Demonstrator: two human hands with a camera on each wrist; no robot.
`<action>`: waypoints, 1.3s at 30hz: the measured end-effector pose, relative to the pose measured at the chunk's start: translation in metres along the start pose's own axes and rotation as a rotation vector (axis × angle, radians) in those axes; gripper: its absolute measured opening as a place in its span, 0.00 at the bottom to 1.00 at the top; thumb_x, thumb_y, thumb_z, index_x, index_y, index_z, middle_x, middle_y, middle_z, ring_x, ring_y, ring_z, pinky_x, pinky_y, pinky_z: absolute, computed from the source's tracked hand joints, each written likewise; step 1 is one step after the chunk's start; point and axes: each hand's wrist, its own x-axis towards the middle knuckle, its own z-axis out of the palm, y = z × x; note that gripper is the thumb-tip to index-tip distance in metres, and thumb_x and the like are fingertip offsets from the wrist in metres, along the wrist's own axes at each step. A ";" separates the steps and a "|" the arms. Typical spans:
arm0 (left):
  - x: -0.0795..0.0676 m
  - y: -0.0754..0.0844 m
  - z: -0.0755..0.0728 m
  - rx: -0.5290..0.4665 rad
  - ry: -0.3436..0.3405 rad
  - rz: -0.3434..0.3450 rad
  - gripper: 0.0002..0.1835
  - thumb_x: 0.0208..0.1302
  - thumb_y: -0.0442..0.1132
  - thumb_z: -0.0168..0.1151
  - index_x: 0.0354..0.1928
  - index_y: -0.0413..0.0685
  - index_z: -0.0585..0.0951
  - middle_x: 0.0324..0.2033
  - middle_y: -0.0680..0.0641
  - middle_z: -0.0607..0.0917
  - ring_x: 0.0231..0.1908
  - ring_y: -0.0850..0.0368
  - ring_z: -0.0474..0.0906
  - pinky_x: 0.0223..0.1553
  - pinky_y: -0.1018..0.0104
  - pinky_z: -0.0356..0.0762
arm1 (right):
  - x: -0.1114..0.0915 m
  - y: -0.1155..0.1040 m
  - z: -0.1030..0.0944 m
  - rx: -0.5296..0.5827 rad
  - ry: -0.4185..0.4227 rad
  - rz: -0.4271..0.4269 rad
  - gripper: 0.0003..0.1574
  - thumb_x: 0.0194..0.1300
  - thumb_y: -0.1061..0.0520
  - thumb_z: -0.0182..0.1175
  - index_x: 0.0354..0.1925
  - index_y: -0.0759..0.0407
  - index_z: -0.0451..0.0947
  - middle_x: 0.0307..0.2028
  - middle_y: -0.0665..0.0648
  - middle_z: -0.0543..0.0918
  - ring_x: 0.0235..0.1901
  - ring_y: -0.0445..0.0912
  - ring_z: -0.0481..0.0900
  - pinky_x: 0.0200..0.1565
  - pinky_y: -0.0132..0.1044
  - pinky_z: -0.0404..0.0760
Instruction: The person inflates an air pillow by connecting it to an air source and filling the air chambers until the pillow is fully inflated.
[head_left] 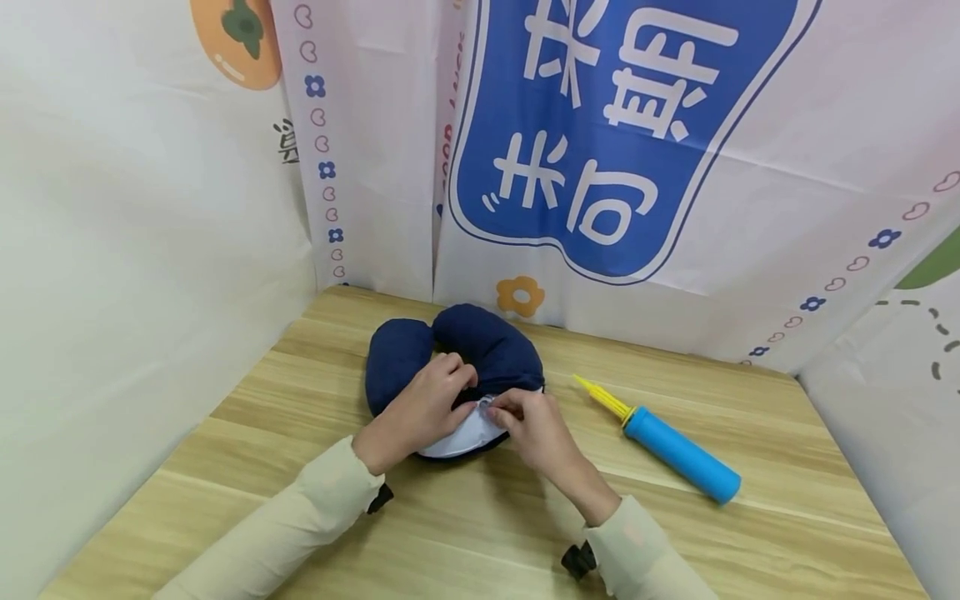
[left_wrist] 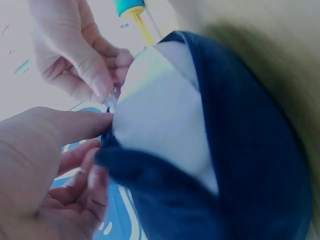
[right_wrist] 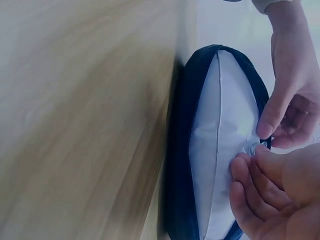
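Observation:
A navy U-shaped neck pillow (head_left: 491, 342) lies on the table, its fabric cover parted along the near curve. Through that gap shows a white inflatable bladder (head_left: 453, 442) with a small clear valve (right_wrist: 252, 148) at its upper edge. My left hand (head_left: 427, 404) grips the pillow's inner edge beside the valve, thumb on top and fingers curled on the inner side. Thumb and fingers of my right hand (head_left: 540, 429) pinch the valve. In the left wrist view the cover's edge (left_wrist: 150, 172) is folded back from the bladder; fingertips partly hide the valve.
To the right on the wooden table (head_left: 480, 533) lies a blue hand pump (head_left: 682, 454) with a yellow nozzle, pointing toward the pillow. Printed cloth (head_left: 375, 167) hangs along the back edge, and white sheets stand at both sides.

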 end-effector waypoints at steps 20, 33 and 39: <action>-0.013 0.028 0.010 0.234 -0.045 0.175 0.05 0.65 0.37 0.75 0.36 0.49 0.85 0.31 0.51 0.80 0.31 0.58 0.72 0.35 0.67 0.78 | -0.004 0.010 -0.031 -0.149 -0.128 0.134 0.15 0.69 0.55 0.72 0.25 0.57 0.89 0.19 0.51 0.85 0.17 0.37 0.75 0.25 0.32 0.77; -0.028 0.027 0.020 0.354 -0.087 0.206 0.04 0.66 0.32 0.72 0.39 0.50 0.88 0.32 0.52 0.83 0.31 0.58 0.72 0.37 0.68 0.80 | 0.016 0.063 -0.039 -0.174 -0.060 0.258 0.13 0.74 0.60 0.65 0.51 0.67 0.87 0.44 0.61 0.92 0.45 0.53 0.90 0.51 0.48 0.87; -0.033 0.022 0.015 0.326 -0.081 0.206 0.07 0.63 0.29 0.72 0.39 0.50 0.88 0.33 0.52 0.83 0.33 0.58 0.74 0.39 0.68 0.81 | 0.022 0.076 -0.025 -0.159 -0.013 0.198 0.07 0.71 0.64 0.66 0.45 0.65 0.88 0.39 0.59 0.92 0.41 0.49 0.90 0.46 0.43 0.88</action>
